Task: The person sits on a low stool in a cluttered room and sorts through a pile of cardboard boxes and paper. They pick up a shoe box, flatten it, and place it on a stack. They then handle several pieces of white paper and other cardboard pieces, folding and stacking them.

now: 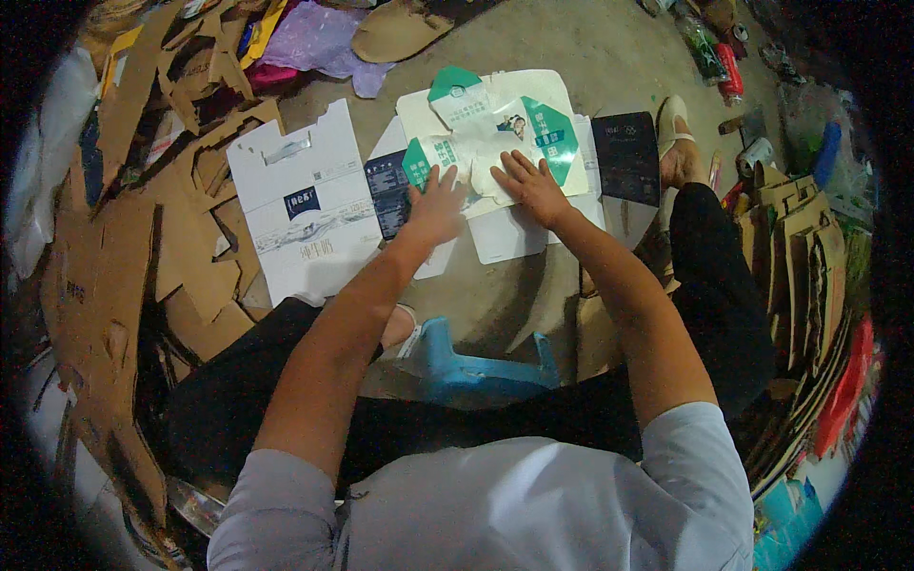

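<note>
My left hand (437, 208) rests with fingers spread on the near left part of a green and white printed card sheet (493, 139); it is slightly blurred. The palm of my right hand (534, 189) faces down on the sheet's near right part, fingers apart. Under that sheet lies a larger pale board (558, 86) with rounded corners. Both lie on top of an unfolded white and dark-blue carton (625, 153), partly hidden. To the left is a flattened white milk carton (314, 235) with a dark-blue panel and a torn top edge.
Brown cardboard pieces (200, 271) lie piled at my left. Flattened cardboard (800, 250) stands stacked at my right. A blue plastic stool (493, 371) is between my legs. Beyond are a purple plastic bag (314, 39), a red can (730, 71) and a plastic bottle (700, 50).
</note>
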A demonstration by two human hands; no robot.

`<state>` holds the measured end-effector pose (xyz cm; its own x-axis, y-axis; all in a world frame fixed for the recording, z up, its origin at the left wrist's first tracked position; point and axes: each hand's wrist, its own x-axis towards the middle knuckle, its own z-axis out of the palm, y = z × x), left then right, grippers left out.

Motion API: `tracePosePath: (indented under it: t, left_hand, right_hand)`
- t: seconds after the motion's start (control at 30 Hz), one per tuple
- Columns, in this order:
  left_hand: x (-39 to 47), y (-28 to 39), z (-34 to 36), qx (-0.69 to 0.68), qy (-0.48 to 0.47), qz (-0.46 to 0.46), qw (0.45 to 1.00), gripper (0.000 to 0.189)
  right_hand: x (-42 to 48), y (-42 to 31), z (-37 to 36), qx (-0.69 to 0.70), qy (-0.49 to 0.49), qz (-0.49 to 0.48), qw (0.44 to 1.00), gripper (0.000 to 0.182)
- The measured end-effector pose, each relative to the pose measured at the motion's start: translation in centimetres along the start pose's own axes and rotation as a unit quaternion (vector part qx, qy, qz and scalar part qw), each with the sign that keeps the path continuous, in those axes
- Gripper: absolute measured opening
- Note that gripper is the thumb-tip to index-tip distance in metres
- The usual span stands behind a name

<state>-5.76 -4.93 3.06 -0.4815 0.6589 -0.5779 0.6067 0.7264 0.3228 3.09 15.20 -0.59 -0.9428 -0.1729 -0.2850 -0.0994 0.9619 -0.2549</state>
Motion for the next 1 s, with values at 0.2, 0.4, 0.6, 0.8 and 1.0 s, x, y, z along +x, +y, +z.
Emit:
tracePosePath:
  t: [0.2, 0.4, 0.6, 0.8, 1.0]
  left_hand:
    - [0.7, 3.2, -1.0, -0.011, 0.061, 0.055, 0.997, 0.058]
    - [1.4, 4.2, -1.8, -0.001, 0.005, 0.06, 0.998, 0.072]
    - [2.0, 3.0, 0.5, 0.025, -0.024, 0.062, 0.997, 0.075]
    - [2.5, 3.6, 0.8, 0.034, -0.051, 0.031, 0.998, 0.073]
    - [2.9, 4.4, 0.1, 0.052, -0.071, 0.037, 0.995, 0.078]
  right_hand:
    - [0.2, -0.1, -0.3, 0.025, -0.028, 0.012, 0.999, 0.055]
    - [0.5, -1.9, -0.6, 0.004, -0.036, 0.082, 0.996, 0.052]
    - [-0.1, -0.3, -0.4, 0.004, 0.005, 0.036, 0.999, 0.051]
    - [-0.1, 1.5, -6.5, 0.164, 0.105, 0.046, 0.98, 0.038]
    - [-6.9, 14.8, -12.7, 0.251, 0.444, 0.418, 0.752, 0.028]
